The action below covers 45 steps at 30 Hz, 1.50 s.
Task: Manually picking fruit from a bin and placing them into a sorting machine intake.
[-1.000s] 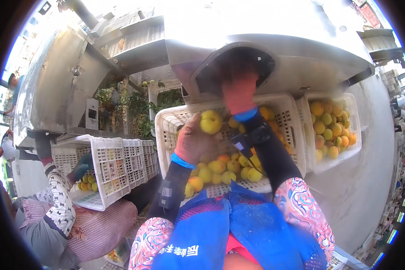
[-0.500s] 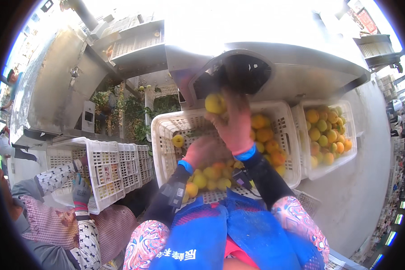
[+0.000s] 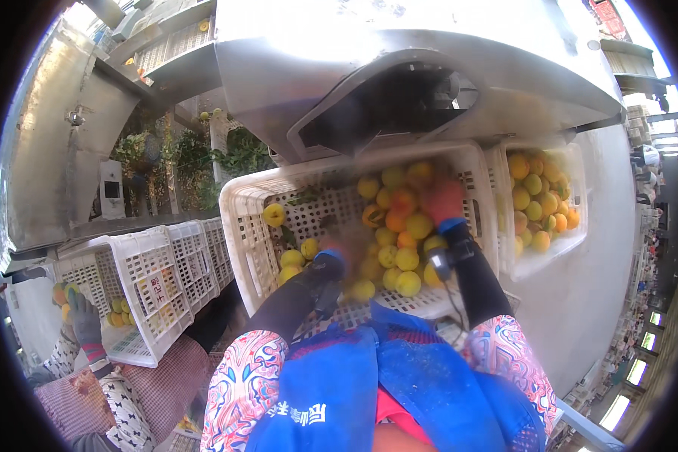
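Observation:
A white slotted crate [image 3: 242, 260] stands in front of me with yellow and orange peaches [image 3: 403, 200] piled in its middle and right part. My right hand [image 3: 442, 200], gloved in pink, is down among the peaches at the crate's right side; blur hides what its fingers do. My left hand [image 3: 340, 255] is low in the crate beside the pile, also smeared by motion, and I cannot make out whether it holds anything. A few loose yellow peaches [image 3: 291, 259] lie to its left, and a single yellow peach [image 3: 274, 215] sits near the crate's left wall.
A second white crate [image 3: 511, 260] of peaches stands at the right. Ahead is a metal chute [image 3: 248, 83] with a dark opening. At the left a co-worker's gloved hand [image 3: 84, 320] holds fruit beside more white crates [image 3: 147, 282]. Leafy debris [image 3: 241, 154] lies behind.
My right hand has come down from the chute opening, where it was by a yellow peach, to the peaches at the right. The pile has spread toward the crate's middle. The view has shifted.

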### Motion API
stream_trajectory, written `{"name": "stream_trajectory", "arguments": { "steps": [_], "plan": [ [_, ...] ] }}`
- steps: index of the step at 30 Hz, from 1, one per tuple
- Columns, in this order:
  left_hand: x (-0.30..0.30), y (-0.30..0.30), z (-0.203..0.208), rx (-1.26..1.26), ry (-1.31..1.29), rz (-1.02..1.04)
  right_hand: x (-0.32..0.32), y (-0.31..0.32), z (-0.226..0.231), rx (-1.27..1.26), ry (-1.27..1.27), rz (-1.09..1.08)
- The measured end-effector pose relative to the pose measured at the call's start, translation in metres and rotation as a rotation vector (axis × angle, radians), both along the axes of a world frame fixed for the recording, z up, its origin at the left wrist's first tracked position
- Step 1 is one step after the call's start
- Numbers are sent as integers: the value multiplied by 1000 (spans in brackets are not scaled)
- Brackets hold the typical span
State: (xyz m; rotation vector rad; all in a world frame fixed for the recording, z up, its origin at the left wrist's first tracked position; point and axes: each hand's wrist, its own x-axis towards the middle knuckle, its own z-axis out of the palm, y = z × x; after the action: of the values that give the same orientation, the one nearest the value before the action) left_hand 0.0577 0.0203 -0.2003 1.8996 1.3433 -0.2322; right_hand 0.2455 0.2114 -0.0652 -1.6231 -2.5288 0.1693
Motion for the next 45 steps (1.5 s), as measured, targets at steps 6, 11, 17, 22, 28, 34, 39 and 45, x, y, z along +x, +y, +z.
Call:
{"name": "stream_trajectory", "arguments": {
  "steps": [6, 11, 17, 22, 28, 34, 39, 45],
  "plan": [
    [5, 33, 57, -111, 88, 85, -10, 0, -45, -206, -245, -41],
    [-5, 41, 78, 6, 54, 142, -93, -73, -64, -50, 109, 63],
    [-43, 7, -1, -220, -35, 370, -77, -50, -49, -245, 29, 250],
    [-51, -4, 43, -146, -115, 597, -12, 15, -50, -132, -464, -69],
    [-66, -26, 25, -46, -1128, 856, -11, 45, -58, -397, -200, -85],
    [-48, 0, 126, -688, -2135, 1071, -50, -47, 55, -740, 844, 151],
    [-59, -1, 158, -516, -2117, 799, -68, -84, 79, -517, 842, 256],
    [-82, -12, 191, -117, -1952, 1059, -83, -102, 131, -262, 685, 380]
  ]
}}
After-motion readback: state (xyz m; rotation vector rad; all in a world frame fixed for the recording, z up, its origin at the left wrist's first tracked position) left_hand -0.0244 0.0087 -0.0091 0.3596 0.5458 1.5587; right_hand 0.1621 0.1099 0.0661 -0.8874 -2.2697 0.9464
